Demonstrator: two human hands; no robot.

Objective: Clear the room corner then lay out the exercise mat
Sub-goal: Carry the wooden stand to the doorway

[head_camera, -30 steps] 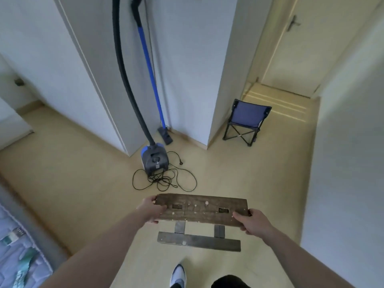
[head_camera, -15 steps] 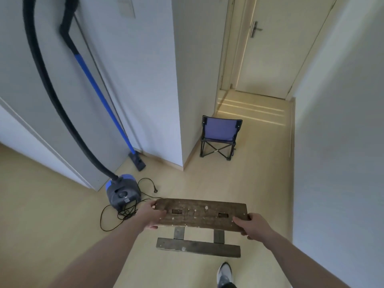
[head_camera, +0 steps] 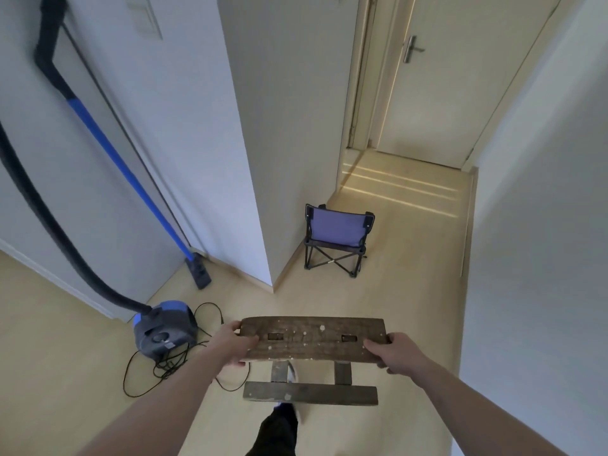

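I carry a dark wooden stool (head_camera: 312,337) level in front of me, above the pale floor. My left hand (head_camera: 232,343) grips its left end, thumb on top. At the other end my right hand (head_camera: 391,355) grips the seat board. The stool's lower crossbar (head_camera: 311,393) hangs below the seat. No exercise mat is in view.
A blue vacuum cleaner (head_camera: 164,332) with loose cord (head_camera: 171,366) sits on the floor at left, its hose and blue tube (head_camera: 128,179) leaning on the wall. A small purple folding chair (head_camera: 337,243) stands by the wall corner. A closed door (head_camera: 437,77) ends the hallway; a white wall runs along the right.
I have walked forward and turned right with the stool; the vacuum has slid to the left and the chair and hallway door have come nearer. Both hands keep their hold.
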